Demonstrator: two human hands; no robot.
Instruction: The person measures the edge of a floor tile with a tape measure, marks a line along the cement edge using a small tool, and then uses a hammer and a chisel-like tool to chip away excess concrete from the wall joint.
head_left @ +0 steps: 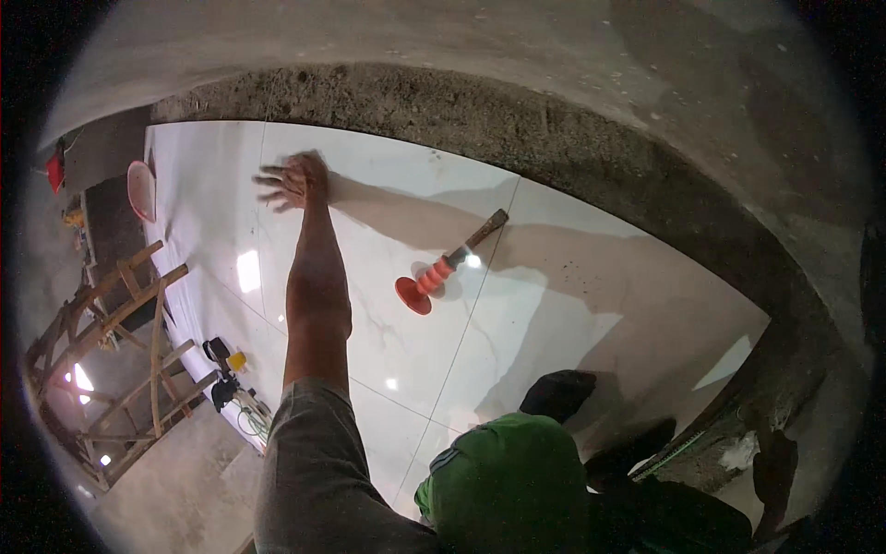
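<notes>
My left hand (292,182) is open, fingers spread, palm down on the glossy white tiles (388,157) near their far edge, at the end of my outstretched forearm. To its right, out of contact with it, a chisel with a red ribbed grip and round red guard (436,275) lies diagonally on a tile, its metal end near a joint. My right hand is not in view.
A curved dark strip of rough concrete (628,157) borders the tiles. Left are a pink basin (140,191), wooden scaffolding (129,323) and a black-and-yellow tool (224,360) with cables. Green clothing (503,480) and a dark, shoe-like shape (558,392) are below.
</notes>
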